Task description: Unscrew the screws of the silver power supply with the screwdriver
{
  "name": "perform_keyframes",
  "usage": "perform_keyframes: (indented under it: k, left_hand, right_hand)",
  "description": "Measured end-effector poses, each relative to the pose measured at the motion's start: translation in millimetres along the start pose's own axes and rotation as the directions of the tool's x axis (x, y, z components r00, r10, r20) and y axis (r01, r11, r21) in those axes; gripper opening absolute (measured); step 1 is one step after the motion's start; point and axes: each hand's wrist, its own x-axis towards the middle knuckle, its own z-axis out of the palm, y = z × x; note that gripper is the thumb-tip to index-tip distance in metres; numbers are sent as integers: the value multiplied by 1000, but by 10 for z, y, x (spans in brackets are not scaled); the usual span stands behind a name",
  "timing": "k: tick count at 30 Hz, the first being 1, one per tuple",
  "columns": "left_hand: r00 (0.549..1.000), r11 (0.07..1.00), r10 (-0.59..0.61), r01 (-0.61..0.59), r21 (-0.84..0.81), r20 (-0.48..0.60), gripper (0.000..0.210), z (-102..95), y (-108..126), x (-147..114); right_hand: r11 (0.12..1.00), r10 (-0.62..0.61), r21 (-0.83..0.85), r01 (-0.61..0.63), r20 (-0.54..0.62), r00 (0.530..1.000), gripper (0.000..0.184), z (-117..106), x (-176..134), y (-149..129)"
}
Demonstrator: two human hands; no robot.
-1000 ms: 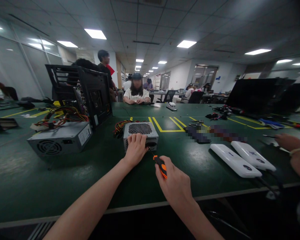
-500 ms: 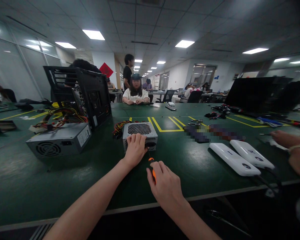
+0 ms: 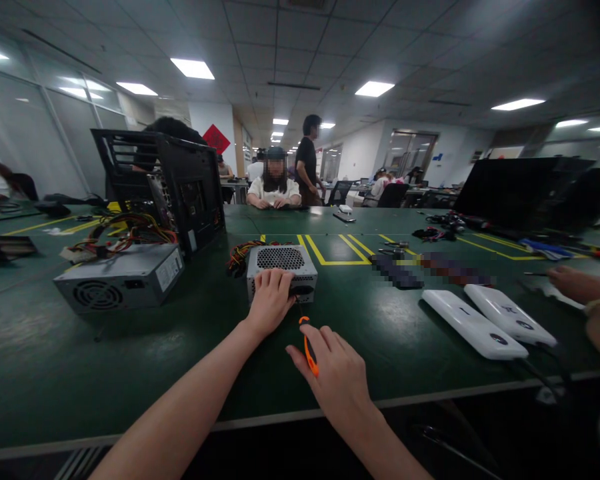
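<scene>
A grey computer power supply with a honeycomb vent on top stands on the green table in front of me. My left hand lies over its near side, fingers curled on the top edge, holding it. In my right hand is a screwdriver with an orange and black handle. Its thin shaft points at the near face of the power supply, beside my left fingertips; whether the tip touches a screw cannot be made out. My right thumb is lifted off the handle while the fingers stay against it.
To the left, a second power supply with bundled cables sits before a black computer case. Two white power banks lie at right, near a co-worker's hand. Dark monitors stand farther back. Someone sits across the table.
My right thumb has swung out from the screwdriver handle, showing more of its orange. My left hand stays on the power supply. In the background, a standing person has walked to the right.
</scene>
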Motion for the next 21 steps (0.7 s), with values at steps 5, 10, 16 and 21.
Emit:
perform_keyframes:
  k: [5, 10, 16, 21]
  left_hand:
    - [1000, 1000, 2, -2, -13, 4, 38, 16, -8, 0]
    - [1000, 1000, -12, 13, -7, 10, 38, -1, 4, 9]
    - [999, 999, -33, 34, -38, 19, 35, -18, 8, 13]
    - [999, 999, -34, 35, -40, 24, 35, -12, 8, 11]
  right_hand:
    - [999, 10, 36, -10, -9, 1000, 19, 38, -13, 7]
    - [999, -26, 42, 24, 43, 999, 17, -3, 19, -5]
    - [980, 35, 197, -43, 46, 998, 18, -7, 50, 0]
    - [972, -19, 234, 0, 81, 997, 17, -22, 39, 29]
